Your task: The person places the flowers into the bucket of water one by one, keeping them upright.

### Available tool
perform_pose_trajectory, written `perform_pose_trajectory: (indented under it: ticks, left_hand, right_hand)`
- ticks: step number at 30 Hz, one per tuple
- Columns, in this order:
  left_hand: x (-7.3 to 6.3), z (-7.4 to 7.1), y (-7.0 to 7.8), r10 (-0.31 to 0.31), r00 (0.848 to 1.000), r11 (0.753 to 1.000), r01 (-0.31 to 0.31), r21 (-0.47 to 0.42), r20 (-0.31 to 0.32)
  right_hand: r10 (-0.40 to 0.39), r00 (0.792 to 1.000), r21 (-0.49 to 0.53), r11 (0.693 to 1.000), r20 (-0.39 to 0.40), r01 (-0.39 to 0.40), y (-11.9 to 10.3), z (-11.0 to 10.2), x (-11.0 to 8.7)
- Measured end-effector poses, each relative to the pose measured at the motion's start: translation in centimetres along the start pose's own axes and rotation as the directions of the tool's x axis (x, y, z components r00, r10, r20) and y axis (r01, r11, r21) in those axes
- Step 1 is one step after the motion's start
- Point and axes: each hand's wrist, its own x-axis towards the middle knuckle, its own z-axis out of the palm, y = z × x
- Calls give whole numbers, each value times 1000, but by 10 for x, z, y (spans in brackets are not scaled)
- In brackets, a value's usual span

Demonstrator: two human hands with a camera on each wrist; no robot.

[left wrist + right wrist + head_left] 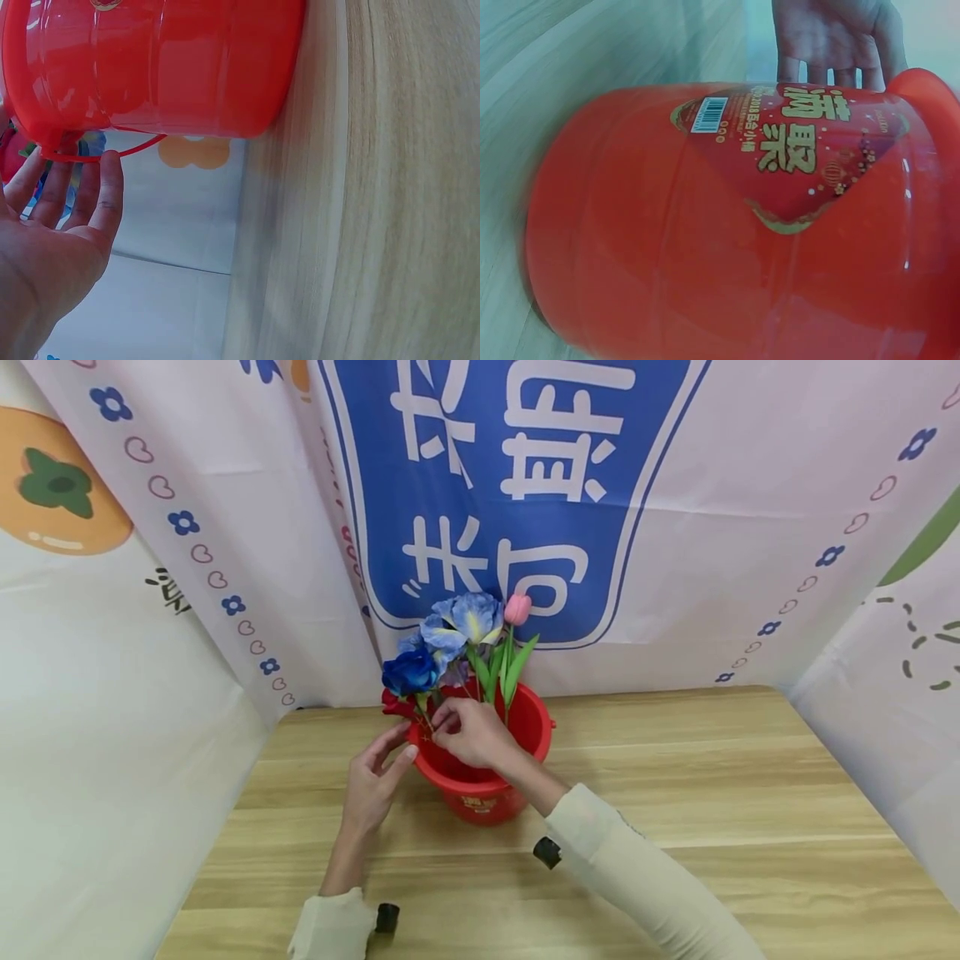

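A red plastic bucket (480, 797) stands on the table, holding artificial flowers. My right hand (476, 733) reaches over its near rim and pinches the stem of a blue rose (410, 672) between thumb and fingers. At the bucket's left side, my left hand (372, 779) has its fingers extended, fingertips at the rim and the thin red handle (131, 148). A red flower (397, 702) leans over the left rim below the rose. Behind them rise a pale blue iris (468, 617) and a pink tulip (517, 608) with green leaves. The lower stems are hidden inside the bucket.
The wooden table (675, 827) extends to both sides and in front of the bucket. A printed white cloth (712, 610) with a blue panel (480, 510) hangs right behind the flowers. Gold lettering and a barcode mark the bucket's label (799, 142).
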Motion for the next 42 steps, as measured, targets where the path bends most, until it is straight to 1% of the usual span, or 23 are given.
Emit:
perform_pose_trajectory:
  ticks: [3, 7, 16, 26, 30, 33, 42]
  left_hand:
    - [0, 0, 0, -1, 1000, 1000, 1, 1, -2]
    - [0, 0, 0, -6, 1000, 1000, 6, 5, -3]
    - [0, 0, -1, -8, 1000, 1000, 8, 13, -4]
    - [-1, 1, -1, 2, 1000, 1000, -2, 6, -14]
    - [-1, 1, -1, 4, 1000, 1000, -4, -2, -15]
    - [0, 1, -1, 4, 1000, 1000, -4, 0, -15]
    - [0, 0, -2, 16, 1000, 1000, -16, 6, -5]
  right_hand:
    - [17, 1000, 35, 999, -9, -17, 0, -1, -1]
    - [17, 1000, 65, 998, -14, -16, 0, -3, -2]
    - [23, 1000, 100, 995, -18, -21, 0, -4, -3]
    - [12, 1000, 231, 973, 0, -12, -2, -9, -7]
    - [14, 1000, 287, 958, 13, -17, -3, -15, -12]
    - [4, 1000, 310, 951, 10, -7, -3, -21, -16]
    - [10, 999, 337, 942, -32, 2, 2, -42, -32]
